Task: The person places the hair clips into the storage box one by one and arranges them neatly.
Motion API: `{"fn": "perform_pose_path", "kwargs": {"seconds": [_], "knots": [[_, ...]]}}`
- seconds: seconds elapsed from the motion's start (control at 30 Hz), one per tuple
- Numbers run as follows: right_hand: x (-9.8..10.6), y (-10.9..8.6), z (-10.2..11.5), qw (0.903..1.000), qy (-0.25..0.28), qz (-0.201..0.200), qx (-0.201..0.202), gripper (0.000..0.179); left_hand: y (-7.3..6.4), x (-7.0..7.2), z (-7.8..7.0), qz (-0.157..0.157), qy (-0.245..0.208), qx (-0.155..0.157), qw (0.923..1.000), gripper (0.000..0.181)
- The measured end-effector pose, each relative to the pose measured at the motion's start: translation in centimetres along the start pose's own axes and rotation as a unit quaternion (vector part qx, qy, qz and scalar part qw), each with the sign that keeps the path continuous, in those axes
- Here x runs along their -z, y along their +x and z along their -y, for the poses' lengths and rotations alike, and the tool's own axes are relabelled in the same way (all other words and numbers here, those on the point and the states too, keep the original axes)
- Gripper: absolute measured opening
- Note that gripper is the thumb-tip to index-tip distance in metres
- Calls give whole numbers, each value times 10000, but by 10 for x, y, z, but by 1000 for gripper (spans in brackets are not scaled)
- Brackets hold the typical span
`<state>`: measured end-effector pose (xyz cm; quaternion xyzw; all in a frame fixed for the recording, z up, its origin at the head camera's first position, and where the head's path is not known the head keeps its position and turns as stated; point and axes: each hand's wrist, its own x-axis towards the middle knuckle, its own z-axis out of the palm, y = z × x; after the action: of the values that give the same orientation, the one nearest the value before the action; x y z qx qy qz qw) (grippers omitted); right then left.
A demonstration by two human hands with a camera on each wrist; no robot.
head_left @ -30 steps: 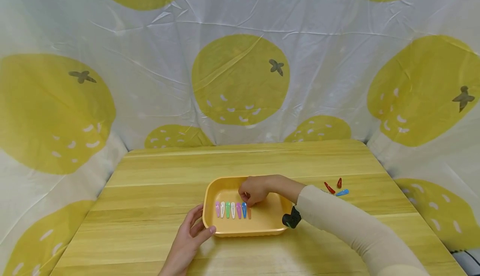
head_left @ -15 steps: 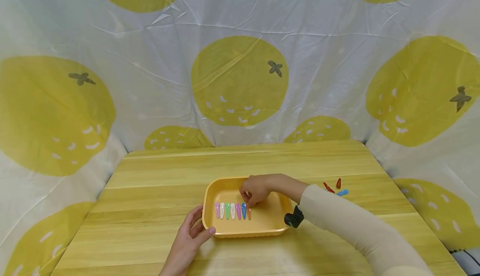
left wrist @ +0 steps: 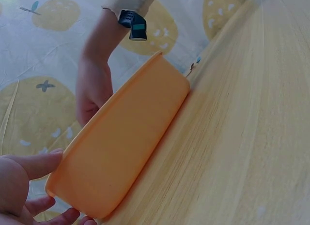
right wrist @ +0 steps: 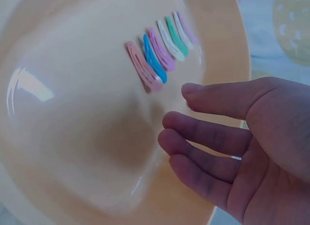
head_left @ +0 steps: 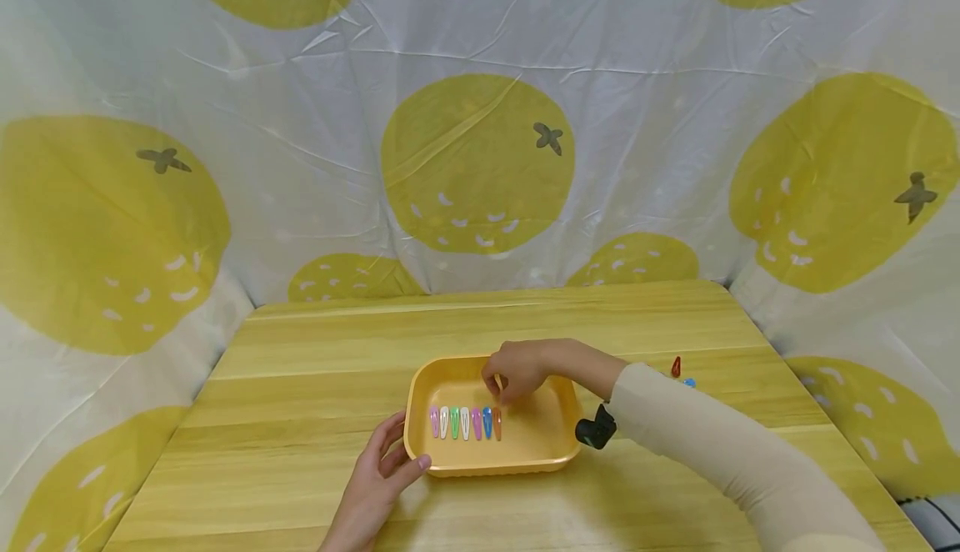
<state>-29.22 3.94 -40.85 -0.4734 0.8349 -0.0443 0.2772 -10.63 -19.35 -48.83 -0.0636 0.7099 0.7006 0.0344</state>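
A yellow tray (head_left: 536, 444) sits upright on a wood-grain table (head_left: 337, 343). Seven hair clips lie side by side on the left and middle part of its floor, their lengths running from near to far. In order from left to right, they are a purple clip (head_left: 434, 422), a first white clip (head_left: 444, 423), a green clip (head_left: 454, 424), a second white clip (head_left: 465, 424), a pink clip (head_left: 476, 424), a blue clip (head_left: 487, 424) and an orange clip (head_left: 497, 424).

The left hand (head_left: 384, 462) grips the tray at its near left corner: the thumb lies on the rim, and the fingers bend against the outer wall. The right hand (head_left: 520, 368) reaches in over the far wall and hovers just beside the orange clip; its fingers are loosely bent, with the thumb parted from them and apart from the row.

To the right of the tray, beyond the pale sleeve (head_left: 690, 431), a red clip (head_left: 677, 366) rests on the table near a second blue clip (head_left: 689, 383), which the sleeve partly hides. A black camera (head_left: 596, 429) is worn at the right wrist. Behind the table hangs a white cloth (head_left: 480, 18) printed with large yellow fruit.
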Motion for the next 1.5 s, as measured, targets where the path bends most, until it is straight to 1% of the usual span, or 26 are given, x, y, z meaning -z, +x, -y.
{"fn": "perform_pose_path", "kwargs": {"seconds": [0.13,0.37,0.57,0.73,0.93,1.1,1.3,1.5], "knots": [[5,-4,0,10000,-10,-26,-35,6,0,-1,0,-26,40,-7,10000,79],[18,-18,-3,9997,14,-222,95,8,1,0,0,-36,19,-50,10000,79],[24,-28,-7,9996,8,-273,39,11,1,-1,-1,-28,20,-26,10000,79],[28,-39,-12,9994,112,-332,70,11,1,-1,-1,-59,43,-4,10000,79],[31,-52,-23,9988,185,-429,123,12,1,-1,-1,-69,87,-29,9999,79],[31,-62,-34,9984,248,-502,70,13,1,-1,-1,-84,122,-38,9999,79],[31,-75,-44,9977,414,-535,12,16,1,0,2,-62,200,-124,9997,78],[33,-92,-59,9960,684,-576,-69,19,1,0,3,-94,264,-108,9995,78]]}}
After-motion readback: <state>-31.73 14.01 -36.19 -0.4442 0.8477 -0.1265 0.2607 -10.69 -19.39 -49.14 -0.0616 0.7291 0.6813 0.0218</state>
